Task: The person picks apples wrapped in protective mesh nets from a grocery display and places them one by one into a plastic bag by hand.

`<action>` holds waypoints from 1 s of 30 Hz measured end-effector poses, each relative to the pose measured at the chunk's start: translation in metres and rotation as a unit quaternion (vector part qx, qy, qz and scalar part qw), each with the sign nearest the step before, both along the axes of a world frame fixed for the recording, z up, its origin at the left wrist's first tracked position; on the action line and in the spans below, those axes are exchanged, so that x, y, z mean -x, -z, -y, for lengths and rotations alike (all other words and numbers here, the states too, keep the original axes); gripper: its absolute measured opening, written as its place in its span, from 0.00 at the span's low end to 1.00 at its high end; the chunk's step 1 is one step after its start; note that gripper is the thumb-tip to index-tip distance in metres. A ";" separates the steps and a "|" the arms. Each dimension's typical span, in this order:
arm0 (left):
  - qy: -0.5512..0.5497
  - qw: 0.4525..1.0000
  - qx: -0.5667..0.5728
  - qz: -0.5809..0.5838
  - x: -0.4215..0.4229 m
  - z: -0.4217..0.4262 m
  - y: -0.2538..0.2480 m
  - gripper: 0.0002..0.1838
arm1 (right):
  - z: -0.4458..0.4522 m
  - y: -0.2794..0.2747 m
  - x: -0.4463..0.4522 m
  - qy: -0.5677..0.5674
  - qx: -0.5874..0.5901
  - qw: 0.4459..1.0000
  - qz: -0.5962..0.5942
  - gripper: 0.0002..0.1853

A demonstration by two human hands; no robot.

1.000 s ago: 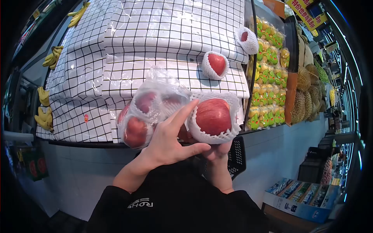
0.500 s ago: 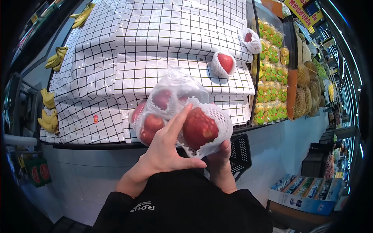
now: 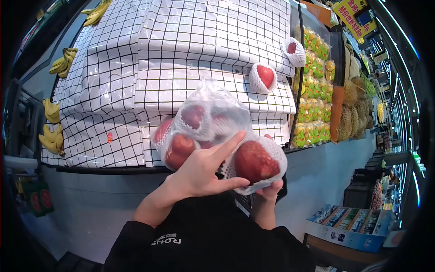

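My right hand (image 3: 271, 190) supports a large red apple (image 3: 254, 161) from below. A white foam net (image 3: 279, 154) wraps the apple's side and underside, leaving its upper face bare. My left hand (image 3: 203, 171) is open beside it, thumb and index finger spread at the net's left edge; whether they touch it I cannot tell. Behind my left hand, a clear plastic bag (image 3: 217, 96) rests at the front of the display, with several red apples (image 3: 179, 152) in foam nets inside. My left hand partly hides the bag.
Checked cloth (image 3: 176, 86) covers the stepped display. Two netted apples, one nearer (image 3: 265, 77) and one farther (image 3: 292, 49), lie at its right. Bananas (image 3: 63, 62) line the left edge. Packed yellow fruit (image 3: 311, 109) stands right. A black basket (image 3: 282, 192) is below my right hand.
My right hand has moved the netted apple to the right, away from the bag. My left hand has shifted slightly right, its fingers still spread.
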State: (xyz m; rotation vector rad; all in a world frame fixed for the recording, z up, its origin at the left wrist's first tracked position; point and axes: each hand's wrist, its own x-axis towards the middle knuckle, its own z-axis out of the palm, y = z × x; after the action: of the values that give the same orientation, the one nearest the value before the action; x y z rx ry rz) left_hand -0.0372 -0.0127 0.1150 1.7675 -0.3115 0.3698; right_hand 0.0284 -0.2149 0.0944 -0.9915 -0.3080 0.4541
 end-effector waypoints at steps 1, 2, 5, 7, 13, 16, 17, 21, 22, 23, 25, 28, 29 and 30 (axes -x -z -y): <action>-0.020 0.999 0.017 0.018 -0.003 -0.001 0.005 0.44 | 0.007 0.002 -0.001 0.021 -0.016 0.999 -0.022 0.59; -0.039 0.999 0.029 0.003 -0.005 -0.003 0.006 0.42 | 0.014 0.007 -0.006 0.096 -0.015 0.995 -0.037 0.52; -0.080 0.996 0.003 -0.033 -0.014 -0.015 -0.012 0.34 | 0.028 0.003 -0.044 0.112 -0.131 0.979 -0.113 0.37; -0.081 0.990 -0.093 -0.065 -0.031 -0.022 -0.020 0.32 | 0.031 0.005 -0.068 0.090 -0.116 0.984 -0.099 0.34; -0.101 0.904 -0.414 -0.041 -0.081 -0.018 -0.020 0.25 | 0.016 0.012 -0.101 0.020 -0.039 0.992 -0.119 0.34; -0.103 0.900 -0.423 -0.009 -0.089 -0.017 -0.007 0.12 | 0.009 0.015 -0.112 0.002 -0.009 0.992 -0.128 0.34; -0.102 0.898 -0.427 -0.014 -0.088 -0.016 -0.005 0.12 | 0.007 0.017 -0.116 0.001 0.016 0.992 -0.125 0.34; -0.148 0.938 -0.314 0.015 -0.069 -0.009 -0.010 0.06 | -0.010 0.013 -0.130 -0.104 0.035 0.990 -0.085 0.31; -0.159 0.955 -0.250 0.013 -0.064 -0.005 -0.012 0.05 | -0.018 0.010 -0.131 -0.134 0.038 0.989 -0.055 0.30; -0.161 0.954 -0.253 0.009 -0.061 -0.001 -0.012 0.05 | -0.029 0.004 -0.131 -0.163 0.016 0.986 -0.036 0.29; -0.203 0.964 -0.162 0.061 -0.058 0.004 -0.007 0.06 | -0.041 0.007 -0.133 -0.213 0.049 0.976 0.018 0.32; -0.248 0.945 -0.146 0.153 -0.061 0.010 0.002 0.08 | -0.052 0.001 -0.132 -0.304 0.082 0.947 0.063 0.40; -0.263 0.936 -0.144 0.185 -0.061 0.011 0.003 0.08 | -0.054 0.001 -0.134 -0.333 0.085 0.936 0.075 0.40; -0.271 0.929 -0.148 0.206 -0.062 0.011 0.006 0.09 | -0.055 0.003 -0.140 -0.337 0.084 0.935 0.073 0.40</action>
State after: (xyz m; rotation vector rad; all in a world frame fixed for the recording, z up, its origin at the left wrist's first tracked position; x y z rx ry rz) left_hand 0.0245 -0.0237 0.1093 2.0528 -0.1709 1.1510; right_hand 0.1689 -0.1600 0.0911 -1.0749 -0.7633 1.0454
